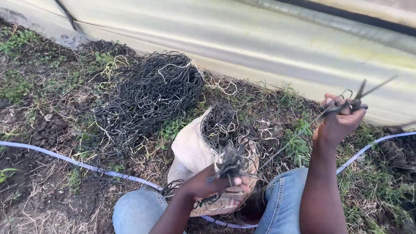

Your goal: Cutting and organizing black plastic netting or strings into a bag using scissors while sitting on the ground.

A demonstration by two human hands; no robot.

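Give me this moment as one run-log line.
left hand: gripping clump of dark ties over sack | right hand: raised, pinching single tie | pile of ties on ground beyond sack

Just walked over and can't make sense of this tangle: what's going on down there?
A person crouches on the ground over an open sack stuffed with thin dark cords. The left hand pinches a small bunch of cords above the sack's mouth. The right hand is raised, gripping the end of one cord drawn out from the bunch. A big pile of the same cords lies beside a plastic sheet wall.
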